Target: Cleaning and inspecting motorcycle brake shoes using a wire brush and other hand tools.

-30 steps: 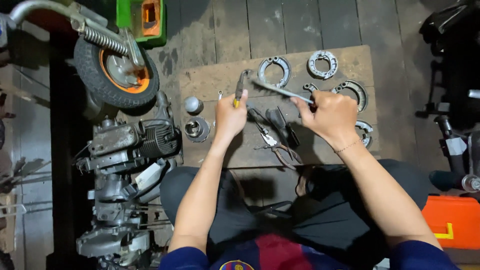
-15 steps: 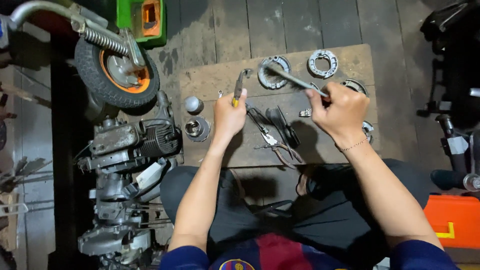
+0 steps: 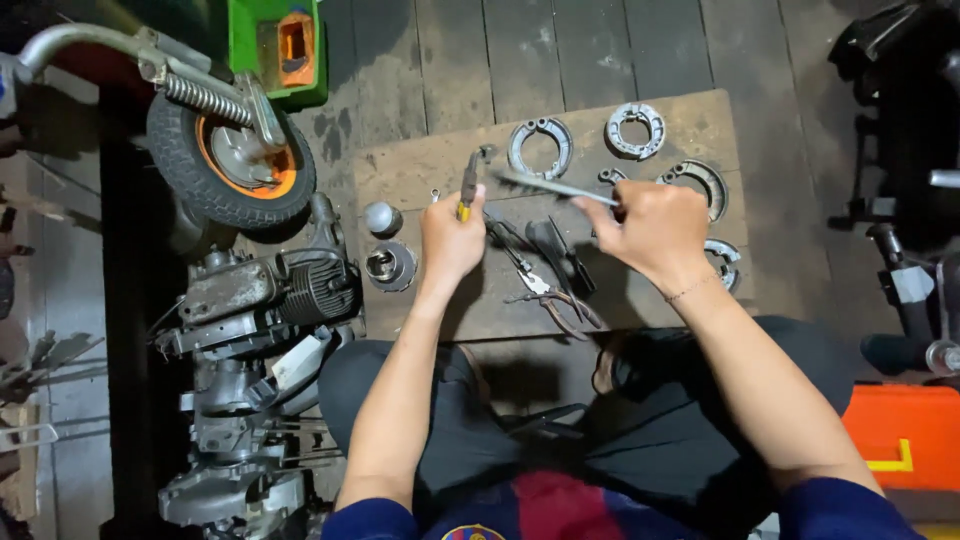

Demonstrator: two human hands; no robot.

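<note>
I am seeing a worn, matt wooden board | dull grey metal brake shoes | my right hand is gripping a smooth steel rod | my left hand is holding a metal tool with yellow plastic grip | rough rubber tyre, greasy cast-metal engine

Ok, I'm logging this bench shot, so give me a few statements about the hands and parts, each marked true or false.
1. The left hand grips a yellow-handled tool. True.
2. The right hand is empty. False: it holds a long metal tool.
3. Pliers lie on the wooden board between the hands. True.
4. The small wheel sits on the board. False: it stands off the board's left edge.
</note>
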